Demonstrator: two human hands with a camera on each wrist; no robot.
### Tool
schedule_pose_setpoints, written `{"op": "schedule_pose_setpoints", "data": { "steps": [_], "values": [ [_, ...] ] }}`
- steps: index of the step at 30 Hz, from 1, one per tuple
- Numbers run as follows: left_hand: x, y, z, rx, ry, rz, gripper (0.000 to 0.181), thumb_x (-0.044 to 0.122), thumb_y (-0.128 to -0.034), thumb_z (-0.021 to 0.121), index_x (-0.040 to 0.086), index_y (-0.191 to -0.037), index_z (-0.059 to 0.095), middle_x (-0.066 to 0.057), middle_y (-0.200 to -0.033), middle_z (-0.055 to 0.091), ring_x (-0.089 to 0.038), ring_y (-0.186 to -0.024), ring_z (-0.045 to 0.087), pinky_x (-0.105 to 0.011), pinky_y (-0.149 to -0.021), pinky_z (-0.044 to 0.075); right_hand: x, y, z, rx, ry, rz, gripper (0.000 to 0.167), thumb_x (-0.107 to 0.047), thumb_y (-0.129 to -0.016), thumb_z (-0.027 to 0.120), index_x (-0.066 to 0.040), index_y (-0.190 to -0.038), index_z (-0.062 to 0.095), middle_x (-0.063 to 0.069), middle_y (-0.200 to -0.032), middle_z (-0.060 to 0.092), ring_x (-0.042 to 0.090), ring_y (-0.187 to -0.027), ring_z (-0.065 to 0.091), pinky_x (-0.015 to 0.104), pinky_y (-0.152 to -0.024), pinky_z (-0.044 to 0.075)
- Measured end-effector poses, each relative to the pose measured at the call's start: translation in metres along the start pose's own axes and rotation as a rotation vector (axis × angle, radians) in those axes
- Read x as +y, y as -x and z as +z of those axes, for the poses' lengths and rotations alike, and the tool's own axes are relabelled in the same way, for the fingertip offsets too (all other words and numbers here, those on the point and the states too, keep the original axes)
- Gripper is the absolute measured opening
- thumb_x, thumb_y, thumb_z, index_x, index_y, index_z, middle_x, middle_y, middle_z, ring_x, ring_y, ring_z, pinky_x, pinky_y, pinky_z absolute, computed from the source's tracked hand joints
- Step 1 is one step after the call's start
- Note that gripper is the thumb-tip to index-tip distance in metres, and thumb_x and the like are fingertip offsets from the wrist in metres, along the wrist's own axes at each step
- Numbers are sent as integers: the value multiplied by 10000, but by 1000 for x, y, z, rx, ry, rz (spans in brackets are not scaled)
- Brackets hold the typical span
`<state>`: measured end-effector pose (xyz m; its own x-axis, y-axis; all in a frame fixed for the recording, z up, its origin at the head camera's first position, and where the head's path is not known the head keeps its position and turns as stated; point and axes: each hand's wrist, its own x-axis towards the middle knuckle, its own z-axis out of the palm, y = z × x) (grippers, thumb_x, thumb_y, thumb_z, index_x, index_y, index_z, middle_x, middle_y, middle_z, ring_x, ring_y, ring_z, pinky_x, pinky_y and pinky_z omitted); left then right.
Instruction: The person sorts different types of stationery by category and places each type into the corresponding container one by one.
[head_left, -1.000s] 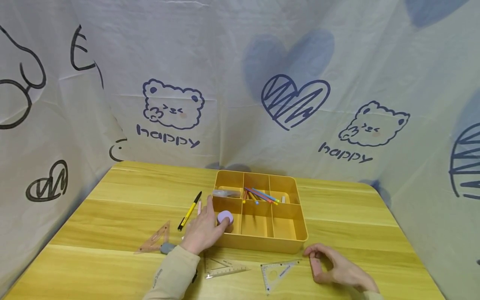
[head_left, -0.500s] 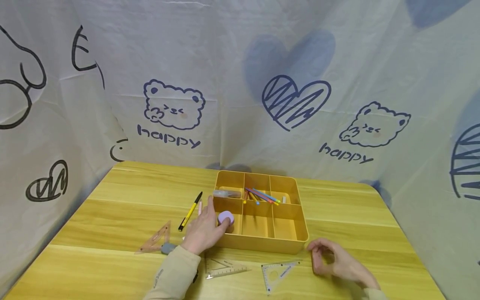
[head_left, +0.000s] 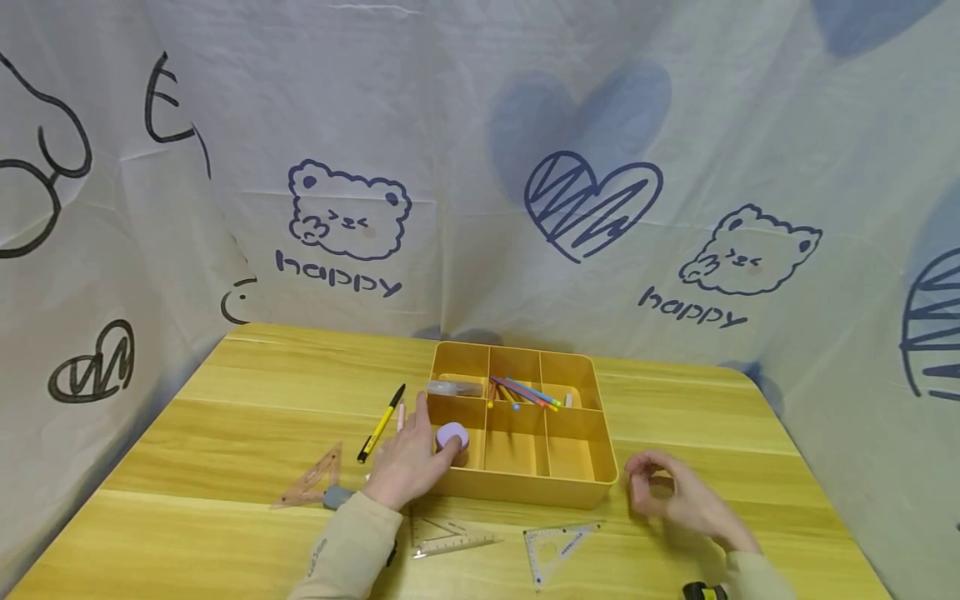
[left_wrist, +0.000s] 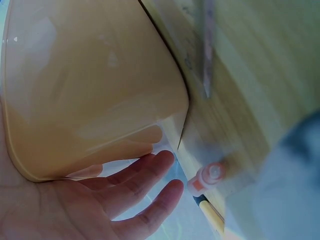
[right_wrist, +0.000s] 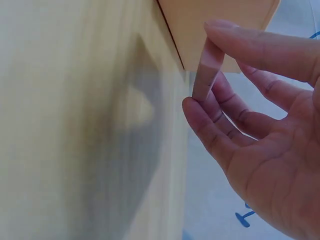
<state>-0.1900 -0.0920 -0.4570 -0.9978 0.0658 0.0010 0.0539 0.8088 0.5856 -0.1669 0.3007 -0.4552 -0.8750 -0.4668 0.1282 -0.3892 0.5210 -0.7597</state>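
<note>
My left hand (head_left: 408, 462) grips the near-left corner of a yellow compartment box (head_left: 525, 487). Its fingers lie along the outer wall (left_wrist: 100, 75), with the thumb over the rim beside a round purple object (head_left: 452, 435) in the front-left compartment. To the right of the box, my right hand (head_left: 678, 496) pinches a pink rectangular eraser (right_wrist: 207, 70) between thumb and fingertips, raised off the table. Inside the box lie thin coloured sticks (head_left: 525, 392), a clear-cased item (head_left: 453, 387) and a small white piece (head_left: 567, 400).
A yellow-black pen (head_left: 381, 423), a pink-white pen (head_left: 401, 415), an orange set square (head_left: 311, 481) and a grey object (head_left: 337, 497) lie left of the box. Two clear set squares (head_left: 450, 537) lie in front. A black-and-yellow item (head_left: 703, 592) shows at the bottom right.
My right hand has lifted the pink eraser and moved it away from me, alongside the box's near-right corner. A black-and-yellow item has come into view below it. The left hand stays in place.
</note>
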Motion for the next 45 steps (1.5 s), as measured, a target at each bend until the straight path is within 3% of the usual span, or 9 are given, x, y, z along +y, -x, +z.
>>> {"op": "schedule_pose_setpoints", "data": {
  "steps": [10,18,24,35,45],
  "values": [
    [0,0,0,2,0,1,930,464,-965,586,-35,-1592,115,-282,-1525,450,-462,-1102,653,-664,-972,466,-9,-20,-10,104,48,25,287,37,-845,738,52,-1104,614,134,-1022,639,45,-904,584,218,-874,559],
    [-1,0,0,2,-11,-4,931,471,-963,589,-32,-1592,121,-280,-1517,460,-446,-1016,677,-649,-923,490,-14,-37,-14,233,130,59,197,-24,-892,731,5,-1052,620,85,-991,648,65,-904,577,345,-893,574],
    [-1,0,-1,3,-16,-4,924,462,-961,595,-35,-1588,133,-285,-1513,463,-436,-1004,680,-640,-884,506,-23,-55,-19,281,155,107,216,-80,-892,752,-5,-1045,618,103,-1000,667,77,-904,577,436,-941,564],
    [-2,-1,-2,1,-12,-2,923,450,-961,601,-36,-1588,129,-295,-1505,464,-394,-912,683,-621,-836,519,-35,-89,-29,240,202,85,182,-42,-912,710,4,-1046,596,154,-1021,656,258,-956,604,556,-1012,520],
    [-1,0,-1,4,1,1,922,451,-961,598,-28,-1590,125,-290,-1507,464,-468,-1085,654,-662,-936,483,-46,-122,-33,169,258,57,188,-10,-893,698,17,-1055,607,164,-1010,664,316,-991,625,567,-1009,513]
  ]
}}
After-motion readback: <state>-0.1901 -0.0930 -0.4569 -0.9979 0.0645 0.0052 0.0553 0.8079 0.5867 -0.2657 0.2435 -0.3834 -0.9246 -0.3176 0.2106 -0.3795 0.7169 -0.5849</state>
